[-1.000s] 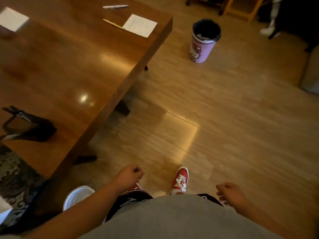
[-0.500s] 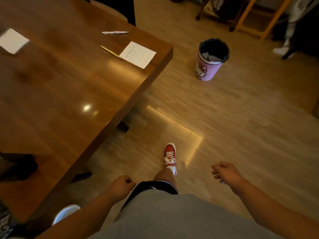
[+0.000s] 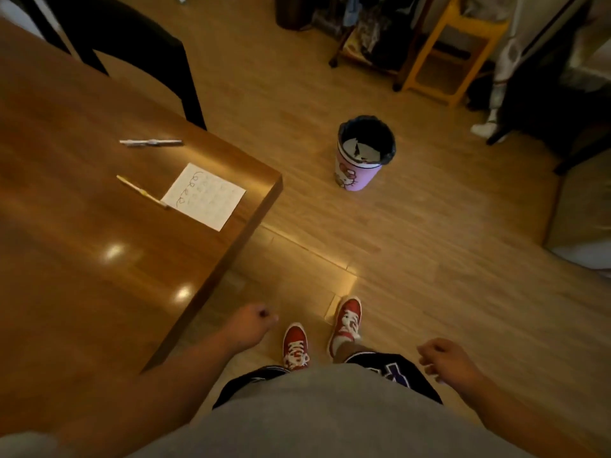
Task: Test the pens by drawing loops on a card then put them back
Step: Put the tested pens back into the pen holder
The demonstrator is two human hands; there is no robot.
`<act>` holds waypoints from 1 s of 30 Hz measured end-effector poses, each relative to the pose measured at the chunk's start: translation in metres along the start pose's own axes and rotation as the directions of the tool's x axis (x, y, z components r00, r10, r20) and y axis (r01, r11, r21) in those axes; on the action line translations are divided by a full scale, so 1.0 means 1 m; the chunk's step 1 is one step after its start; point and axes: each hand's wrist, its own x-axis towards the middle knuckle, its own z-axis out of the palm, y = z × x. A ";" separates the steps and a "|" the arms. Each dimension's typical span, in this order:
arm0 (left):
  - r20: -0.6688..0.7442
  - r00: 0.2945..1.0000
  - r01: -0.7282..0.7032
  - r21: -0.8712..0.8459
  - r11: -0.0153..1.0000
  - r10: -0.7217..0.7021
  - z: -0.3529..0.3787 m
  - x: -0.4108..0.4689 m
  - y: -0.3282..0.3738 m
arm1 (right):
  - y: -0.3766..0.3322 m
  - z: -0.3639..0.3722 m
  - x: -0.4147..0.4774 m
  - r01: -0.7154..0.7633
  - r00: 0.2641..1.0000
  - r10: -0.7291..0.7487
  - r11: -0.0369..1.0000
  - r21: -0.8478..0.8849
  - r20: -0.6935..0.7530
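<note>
We are looking down at a glossy brown wooden counter from just off its near corner, with both arms hanging at our sides. Our left hand is hanging beside the counter's edge, its fingers loosely curled and holding nothing. Our right hand is hanging over the floor, also loosely curled and empty.

A white rectangular paper card is lying near the counter's corner, showing a dark line of loops along its left edge. A slim yellow pen is lying with its tip touching that edge. A slim silver-white pen is lying farther back, apart from the card.

We are judging that some testing is already done, though we cannot tell with which pen. Both pens are lying loose, so putting them back is not yet done, and no holder is showing. A pink cartoon-printed waste bin is standing on the floor beyond the counter.
</note>
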 end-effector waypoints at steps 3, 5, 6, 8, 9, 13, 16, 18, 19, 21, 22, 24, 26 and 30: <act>0.009 0.999 -0.035 0.008 0.999 0.035 -0.014 0.024 0.035 | -0.023 -0.019 0.022 -0.024 0.999 0.024 1.000 -0.016 0.030; -0.006 0.999 -0.031 -0.005 1.000 0.031 -0.023 0.036 0.052 | -0.047 -0.030 0.044 0.004 0.999 -0.002 0.999 -0.041 0.039; -0.029 0.999 -0.026 -0.012 1.000 0.025 -0.027 0.040 0.060 | -0.063 -0.035 0.055 0.035 0.999 -0.033 0.998 -0.056 0.042; -0.097 0.995 -0.009 -0.032 0.999 0.005 -0.035 0.043 0.072 | -0.104 -0.042 0.076 0.123 0.991 -0.117 0.988 -0.095 0.068; -0.134 0.991 0.003 -0.054 0.999 -0.010 -0.039 0.043 0.078 | -0.129 -0.045 0.083 0.181 0.980 -0.169 0.976 -0.124 0.102; -0.257 0.966 -0.007 -0.143 0.990 -0.031 -0.065 0.043 0.107 | -0.246 -0.043 0.096 0.475 0.865 -0.417 0.860 -0.187 0.280; -0.368 0.929 -0.061 -0.269 0.961 -0.044 -0.087 0.041 0.136 | -0.326 -0.035 0.093 0.652 0.728 -0.543 0.736 -0.181 0.418; -0.428 0.901 -0.092 -0.358 0.929 -0.075 -0.097 0.035 0.149 | -0.368 -0.024 0.085 0.743 0.637 -0.579 0.637 -0.206 0.509; -0.462 0.882 -0.115 -0.401 0.909 -0.093 -0.102 0.033 0.153 | -0.387 -0.017 0.081 0.775 0.597 -0.586 0.596 -0.208 0.548; -0.535 0.835 -0.166 -0.472 0.866 -0.131 -0.113 0.032 0.157 | -0.423 -0.001 0.076 0.826 0.522 -0.592 0.529 -0.193 0.614; -0.568 0.808 -0.185 -0.495 0.849 -0.155 -0.121 0.032 0.158 | -0.440 0.010 0.074 0.849 0.486 -0.592 0.493 -0.188 0.643; -0.634 0.744 -0.202 -0.514 0.833 -0.210 -0.141 0.035 0.153 | -0.472 0.034 0.072 0.884 0.430 -0.575 0.424 -0.196 0.696; -0.677 0.684 -0.185 -0.521 0.833 -0.272 -0.160 0.038 0.140 | -0.494 0.062 0.070 0.895 0.415 -0.541 0.389 -0.219 0.732; -0.692 0.561 -0.127 -0.614 0.779 -0.454 -0.205 0.052 0.098 | -0.533 0.125 0.068 0.901 0.424 -0.506 0.323 -0.292 0.751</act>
